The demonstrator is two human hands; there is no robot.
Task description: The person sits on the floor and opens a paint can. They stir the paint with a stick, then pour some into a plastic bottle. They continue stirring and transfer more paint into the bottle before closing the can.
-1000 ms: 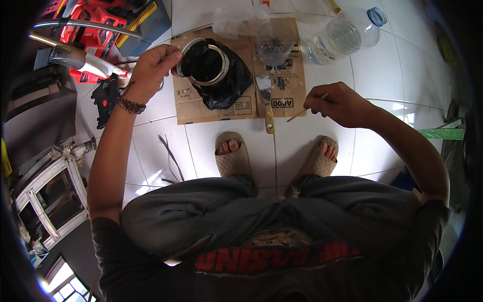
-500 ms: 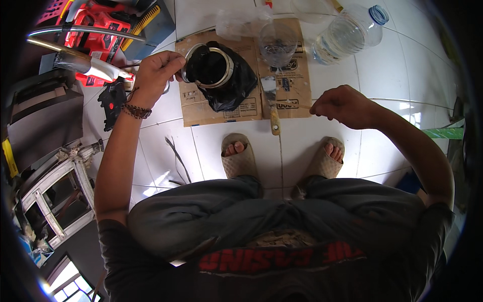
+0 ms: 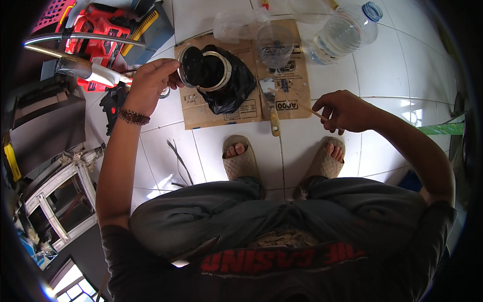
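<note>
My left hand [image 3: 150,86] pinches the edge of a round can lid [image 3: 190,66], tilted up at the left side of the can's mouth, its black-coated inner face showing. The can [image 3: 227,75] has a pale metal rim and a dark inside, and a black plastic bag [image 3: 235,96] wraps it. To the right, my right hand [image 3: 347,111] is closed on a thin wooden stick [image 3: 316,114] that points left over the cardboard's edge. Between the hands lies a putty knife [image 3: 274,121] with a worn, yellowish handle, its blade on the cardboard.
Flattened cardboard [image 3: 193,118] lies under the can. A clear plastic cup [image 3: 274,48], a crumpled clear bag [image 3: 236,25] and a large water bottle [image 3: 344,35] are beyond. Red tool cases [image 3: 100,30] and a worn white frame [image 3: 60,201] crowd the left. My sandalled feet are near the cardboard.
The lid has swung leftward and tilted up, so more of its black inner face shows. My right hand has turned slightly, and more of the stick is visible.
</note>
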